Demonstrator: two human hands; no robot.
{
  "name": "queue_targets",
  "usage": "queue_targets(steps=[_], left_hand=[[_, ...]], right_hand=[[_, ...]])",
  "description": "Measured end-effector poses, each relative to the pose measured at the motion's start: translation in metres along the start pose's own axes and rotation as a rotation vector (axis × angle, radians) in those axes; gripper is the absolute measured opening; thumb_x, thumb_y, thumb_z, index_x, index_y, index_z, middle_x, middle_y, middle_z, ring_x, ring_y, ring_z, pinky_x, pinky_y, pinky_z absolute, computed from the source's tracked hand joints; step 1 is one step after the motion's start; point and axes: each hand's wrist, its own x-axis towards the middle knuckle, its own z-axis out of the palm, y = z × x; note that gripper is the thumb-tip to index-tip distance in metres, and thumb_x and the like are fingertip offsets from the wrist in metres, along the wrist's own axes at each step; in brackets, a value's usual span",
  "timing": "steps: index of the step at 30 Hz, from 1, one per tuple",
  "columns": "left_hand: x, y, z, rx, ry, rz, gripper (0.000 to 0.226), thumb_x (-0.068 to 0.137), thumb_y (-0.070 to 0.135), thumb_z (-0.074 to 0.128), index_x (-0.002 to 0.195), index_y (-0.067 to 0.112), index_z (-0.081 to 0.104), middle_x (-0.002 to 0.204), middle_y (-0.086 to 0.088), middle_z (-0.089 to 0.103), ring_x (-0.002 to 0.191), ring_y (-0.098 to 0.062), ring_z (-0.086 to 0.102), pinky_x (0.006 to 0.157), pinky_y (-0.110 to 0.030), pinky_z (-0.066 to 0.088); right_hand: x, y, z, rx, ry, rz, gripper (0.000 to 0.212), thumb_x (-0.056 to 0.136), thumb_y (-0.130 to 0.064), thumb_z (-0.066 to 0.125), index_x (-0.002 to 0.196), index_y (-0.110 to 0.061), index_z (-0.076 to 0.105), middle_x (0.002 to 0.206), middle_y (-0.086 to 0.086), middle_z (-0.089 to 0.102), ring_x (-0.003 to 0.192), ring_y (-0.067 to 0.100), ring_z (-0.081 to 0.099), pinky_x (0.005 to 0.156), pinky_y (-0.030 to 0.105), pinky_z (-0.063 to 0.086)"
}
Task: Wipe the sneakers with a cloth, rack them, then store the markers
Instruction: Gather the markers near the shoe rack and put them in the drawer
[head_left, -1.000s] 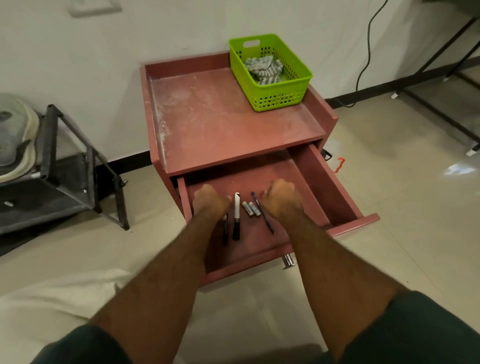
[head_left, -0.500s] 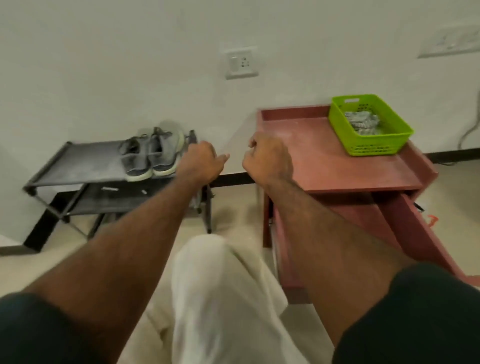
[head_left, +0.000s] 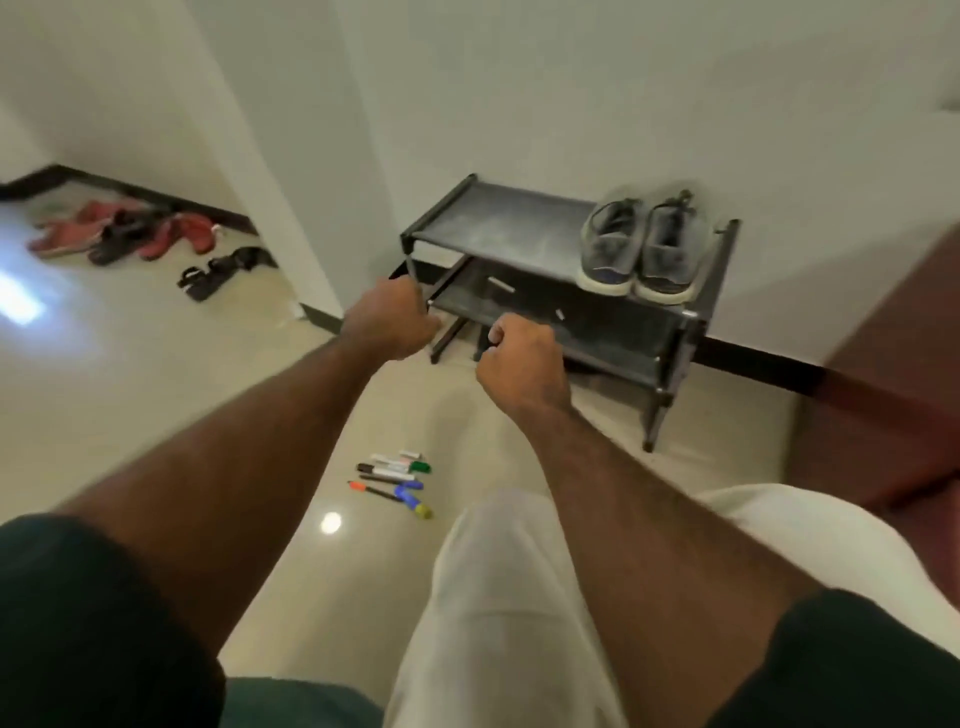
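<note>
A pair of grey sneakers (head_left: 641, 244) stands side by side on the right end of the black shoe rack's (head_left: 498, 223) top shelf. Several markers and pens (head_left: 395, 478) lie in a loose bunch on the floor in front of the rack. My left hand (head_left: 389, 322) hangs in the air with fingers curled, holding nothing, in front of the rack's left corner. My right hand (head_left: 519, 358) is also curled and empty, in front of the lower shelf. Both hands are well above the markers.
The red cabinet's (head_left: 893, 364) edge shows at the far right. Red and black footwear (head_left: 140, 239) lies on the floor at the far left past a wall corner. My knee in white trousers (head_left: 498, 597) fills the lower middle.
My view has swung left from the open drawer to the shoe rack and floor. Both hands left the drawer and now hang curled in front of the rack.
</note>
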Motion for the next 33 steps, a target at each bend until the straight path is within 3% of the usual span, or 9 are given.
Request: queue_targets(steps=[2, 4, 9, 13, 18, 21, 26, 29, 33], left_hand=[[0.008, -0.043, 0.004, 0.022, -0.026, -0.063, 0.035, 0.092, 0.044, 0.064, 0.084, 0.011, 0.065, 0.069, -0.007, 0.068, 0.068, -0.021, 0.068, 0.076, -0.043, 0.06], [0.015, -0.076, 0.015, 0.079, -0.041, -0.104, 0.037, 0.093, 0.047, 0.063, 0.088, 0.01, 0.064, 0.076, -0.008, 0.068, 0.071, -0.022, 0.067, 0.076, -0.042, 0.059], [0.022, -0.144, 0.074, 0.357, -0.198, -0.017, 0.035, 0.094, 0.049, 0.06, 0.107, 0.016, 0.06, 0.086, -0.002, 0.053, 0.082, -0.021, 0.058, 0.073, -0.037, 0.052], [0.032, -0.189, 0.133, 0.428, -0.355, 0.04, 0.038, 0.097, 0.045, 0.057, 0.119, 0.016, 0.057, 0.109, -0.008, 0.058, 0.088, -0.022, 0.055, 0.074, -0.035, 0.048], [0.035, -0.226, 0.207, 0.127, -0.378, -0.178, 0.032, 0.09, 0.042, 0.065, 0.11, 0.017, 0.06, 0.103, -0.007, 0.056, 0.089, -0.029, 0.059, 0.072, -0.035, 0.045], [0.032, -0.25, 0.267, -0.156, -0.388, -0.395, 0.024, 0.085, 0.035, 0.067, 0.1, 0.016, 0.062, 0.099, -0.007, 0.065, 0.078, -0.029, 0.069, 0.075, -0.04, 0.06], [0.023, -0.289, 0.37, -0.461, -0.359, -0.705, 0.026, 0.08, 0.038, 0.067, 0.096, 0.018, 0.063, 0.099, -0.009, 0.069, 0.084, -0.03, 0.071, 0.079, -0.044, 0.061], [0.01, -0.299, 0.398, -0.638, -0.326, -0.844, 0.035, 0.072, 0.042, 0.071, 0.094, 0.016, 0.065, 0.095, -0.01, 0.071, 0.084, -0.031, 0.072, 0.077, -0.044, 0.062], [0.007, -0.304, 0.398, -0.696, -0.31, -0.89, 0.025, 0.085, 0.031, 0.077, 0.094, 0.011, 0.066, 0.092, -0.011, 0.072, 0.077, -0.028, 0.073, 0.075, -0.043, 0.063]], right_hand=[[0.001, -0.018, 0.041, 0.021, -0.066, 0.006, 0.024, 0.086, -0.01, 0.058, 0.108, -0.014, 0.065, 0.112, 0.007, 0.063, 0.101, 0.025, 0.06, 0.073, 0.027, 0.045], [0.002, -0.027, 0.08, 0.044, -0.114, 0.0, 0.026, 0.087, -0.008, 0.059, 0.112, -0.013, 0.065, 0.112, 0.006, 0.063, 0.098, 0.022, 0.062, 0.07, 0.027, 0.049], [0.0, -0.007, 0.169, -0.024, -0.262, 0.055, 0.024, 0.086, -0.006, 0.06, 0.108, -0.012, 0.064, 0.105, 0.006, 0.064, 0.088, 0.019, 0.06, 0.071, 0.03, 0.055], [0.011, 0.018, 0.219, -0.147, -0.43, 0.098, 0.025, 0.083, -0.013, 0.063, 0.108, -0.017, 0.063, 0.113, 0.007, 0.061, 0.096, 0.026, 0.062, 0.08, 0.037, 0.057], [0.036, 0.054, 0.265, -0.294, -0.561, 0.16, 0.031, 0.084, -0.015, 0.063, 0.115, -0.018, 0.066, 0.124, 0.011, 0.059, 0.11, 0.031, 0.061, 0.091, 0.033, 0.053], [0.047, 0.072, 0.299, -0.339, -0.573, 0.192, 0.028, 0.085, -0.01, 0.059, 0.11, -0.019, 0.068, 0.121, 0.01, 0.059, 0.104, 0.03, 0.063, 0.09, 0.035, 0.055], [0.06, 0.1, 0.361, -0.419, -0.59, 0.175, 0.02, 0.087, -0.015, 0.058, 0.102, -0.021, 0.07, 0.111, 0.007, 0.063, 0.095, 0.028, 0.064, 0.087, 0.036, 0.056], [0.056, 0.12, 0.388, -0.453, -0.598, 0.201, 0.021, 0.084, -0.018, 0.059, 0.102, -0.02, 0.07, 0.111, 0.009, 0.065, 0.102, 0.03, 0.063, 0.092, 0.037, 0.054], [0.047, 0.117, 0.408, -0.458, -0.644, 0.226, 0.029, 0.077, -0.025, 0.07, 0.106, -0.02, 0.067, 0.11, 0.006, 0.063, 0.099, 0.03, 0.064, 0.091, 0.041, 0.054]])
